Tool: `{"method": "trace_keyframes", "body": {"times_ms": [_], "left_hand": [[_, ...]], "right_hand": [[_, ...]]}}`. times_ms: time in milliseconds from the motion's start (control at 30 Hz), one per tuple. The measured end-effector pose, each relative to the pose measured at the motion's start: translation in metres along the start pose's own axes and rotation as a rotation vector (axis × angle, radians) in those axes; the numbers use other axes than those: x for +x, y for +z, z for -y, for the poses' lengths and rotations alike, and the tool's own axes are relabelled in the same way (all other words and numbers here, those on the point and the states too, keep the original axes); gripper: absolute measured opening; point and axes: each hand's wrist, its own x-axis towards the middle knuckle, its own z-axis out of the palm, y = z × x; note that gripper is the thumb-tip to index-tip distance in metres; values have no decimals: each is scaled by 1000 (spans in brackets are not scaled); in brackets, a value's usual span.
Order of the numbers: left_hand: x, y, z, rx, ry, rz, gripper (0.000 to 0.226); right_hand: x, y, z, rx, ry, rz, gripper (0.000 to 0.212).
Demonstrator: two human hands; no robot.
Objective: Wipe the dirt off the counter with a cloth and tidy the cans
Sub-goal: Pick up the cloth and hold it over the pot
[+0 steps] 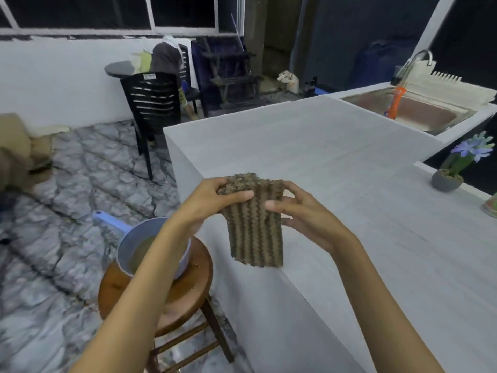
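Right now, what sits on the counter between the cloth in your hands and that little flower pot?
Nothing: in the head view, the counter is bare between the cloth and the flower pot.

Home kitchen: counter [309,146] w/ sink [414,114], faucet [415,60], plastic chair [153,103].

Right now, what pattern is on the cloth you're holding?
Brown and tan wavy vertical stripes on the cloth, clearest in the head view.

We've got a marble-look floor [67,184], black plastic chair [152,109], white wall [53,76], dark windows [80,12], wooden stool [183,300].
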Motion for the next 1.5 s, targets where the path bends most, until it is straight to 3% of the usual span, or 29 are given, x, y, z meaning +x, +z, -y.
{"method": "trace_keyframes", "body": {"times_ms": [67, 167, 300, 433, 600, 733, 867, 1133, 1267, 1367, 1500], "left_hand": [[-8, -25, 3, -14, -71, -65, 30], [-21, -56, 19, 20, -160, -105, 26], [-47, -101, 63, -88, -280, -139, 17], [-73, -126, 117, -270, -390, -90, 46], [-66, -139, 178, -137, -513, -273, 85], [-52, -132, 193, 14, -462, -405, 64], [-47, -123, 202, 296, -445, -408, 61], [-41, -116, 209, 490, -437, -456, 71], [-47, -110, 215, 616, -377, -519, 46], [-57, -112, 218, 860, -352, -511, 23], [-67, -110, 222, 940, -343, -463, 28]], "right_hand": [[14, 25, -12, -46, 83, 90, 49], [35, 66, -44, -104, 154, 137, 41], [54, 112, -84, 65, 208, 132, 31], [68, 147, -118, 151, 304, 46, 19], [78, 172, -160, 33, 362, -57, 18], [89, 181, -181, -44, 392, -234, 13], [96, 186, -201, -197, 394, -321, 14], [97, 185, -207, -194, 339, -389, 16], [97, 185, -211, -222, 320, -412, 17], [96, 186, -214, -258, 290, -437, 11], [96, 188, -217, -288, 286, -421, 6]]}}
